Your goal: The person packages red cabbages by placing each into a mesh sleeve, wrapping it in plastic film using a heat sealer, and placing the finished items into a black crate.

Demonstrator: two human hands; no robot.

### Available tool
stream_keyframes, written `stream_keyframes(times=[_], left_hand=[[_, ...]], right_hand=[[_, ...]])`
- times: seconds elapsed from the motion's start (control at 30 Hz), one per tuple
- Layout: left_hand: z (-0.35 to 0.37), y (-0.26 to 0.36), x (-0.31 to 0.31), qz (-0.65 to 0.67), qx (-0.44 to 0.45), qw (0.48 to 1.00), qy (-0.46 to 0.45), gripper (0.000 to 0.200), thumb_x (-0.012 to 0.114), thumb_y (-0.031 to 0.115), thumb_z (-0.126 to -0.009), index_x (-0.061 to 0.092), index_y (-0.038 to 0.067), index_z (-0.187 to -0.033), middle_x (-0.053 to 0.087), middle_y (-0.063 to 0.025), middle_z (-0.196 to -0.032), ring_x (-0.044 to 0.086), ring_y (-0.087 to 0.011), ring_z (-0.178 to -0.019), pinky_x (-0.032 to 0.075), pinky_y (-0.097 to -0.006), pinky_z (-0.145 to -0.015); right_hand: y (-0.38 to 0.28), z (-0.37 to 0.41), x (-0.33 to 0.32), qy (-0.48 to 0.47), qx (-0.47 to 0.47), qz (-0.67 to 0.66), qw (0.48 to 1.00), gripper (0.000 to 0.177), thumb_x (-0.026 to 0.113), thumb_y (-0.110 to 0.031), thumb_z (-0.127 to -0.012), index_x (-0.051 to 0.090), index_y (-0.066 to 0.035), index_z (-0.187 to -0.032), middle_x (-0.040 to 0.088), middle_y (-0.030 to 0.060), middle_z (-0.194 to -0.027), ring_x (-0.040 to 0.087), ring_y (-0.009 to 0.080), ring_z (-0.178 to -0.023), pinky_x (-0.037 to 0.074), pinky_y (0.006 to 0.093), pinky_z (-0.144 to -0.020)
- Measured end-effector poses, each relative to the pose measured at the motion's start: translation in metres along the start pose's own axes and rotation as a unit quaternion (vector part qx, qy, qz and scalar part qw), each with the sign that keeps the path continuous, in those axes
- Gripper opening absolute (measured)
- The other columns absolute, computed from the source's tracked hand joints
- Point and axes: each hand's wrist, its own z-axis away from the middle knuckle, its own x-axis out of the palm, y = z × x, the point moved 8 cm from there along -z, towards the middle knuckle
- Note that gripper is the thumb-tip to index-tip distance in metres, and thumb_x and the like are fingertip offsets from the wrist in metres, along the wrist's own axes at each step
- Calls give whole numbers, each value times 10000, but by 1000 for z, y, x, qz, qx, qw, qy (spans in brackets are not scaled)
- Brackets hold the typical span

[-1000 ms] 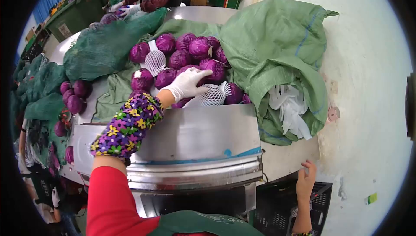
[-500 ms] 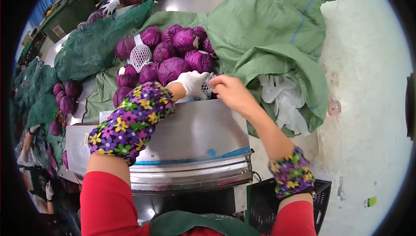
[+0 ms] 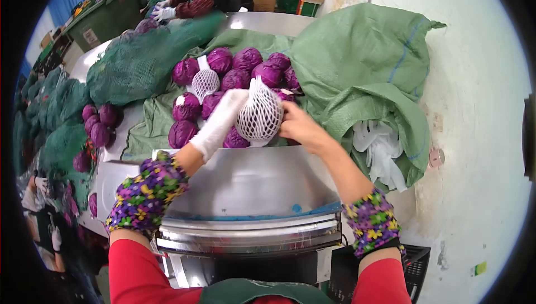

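A red cabbage in a white foam net sleeve (image 3: 259,117) is raised above the near edge of the pile. My left hand (image 3: 230,106), in a white glove, lies along its left side, the fingertips partly hidden behind it. From the right, the curled fingers of my bare right hand (image 3: 301,125) grip the same netted cabbage. Bare red cabbages (image 3: 245,58) are heaped just beyond, and another netted cabbage (image 3: 205,83) rests among them at the left.
A steel work surface (image 3: 251,175) lies in front of me. To the right stands a green woven sack (image 3: 363,53), with white foam nets (image 3: 379,150) in its opening. Dark green mesh bags (image 3: 139,75) lie left. A co-worker's gloved hand (image 3: 163,11) is at the far left.
The netted cabbage has come up into full view between my hands, its sleeve now pulled over it. My left hand has moved to its left side. The camera view has shifted slightly.
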Motion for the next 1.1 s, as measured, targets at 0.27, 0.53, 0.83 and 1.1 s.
stream_keyframes(times=[0.27,0.53,0.83,1.1], left_hand=[[109,22,4,149,-6,985,87,278,513,213,-960,624,14,-1118,644,-40,-1047,585,-109,-971,466,-268,-870],[169,-10,-6,30,69,989,126,332,532,234,-960,579,-10,-1180,612,-89,-1120,566,-146,-1032,430,-264,-913],[300,26,-87,-743,140,646,-103,487,681,218,-766,563,193,-1238,593,-93,-1112,614,-254,-921,461,-371,-777],[284,15,2,-648,274,687,-180,268,635,117,-764,646,145,-1030,579,-73,-1134,638,-268,-808,527,-374,-679]], right_hand=[[-22,79,84,93,-192,-1,977,451,452,-347,-976,498,-11,-1273,530,205,-1190,488,296,-1143,342,362,-1010],[15,116,105,115,-201,62,971,478,493,-348,-955,484,9,-1273,508,223,-1256,495,313,-1164,350,382,-1016],[15,250,33,53,-323,657,679,526,701,-208,-721,534,-196,-1219,537,96,-1111,561,275,-991,475,382,-745],[55,237,82,-70,-403,594,692,149,614,-131,-778,531,-97,-897,538,77,-908,593,221,-776,470,318,-616]])
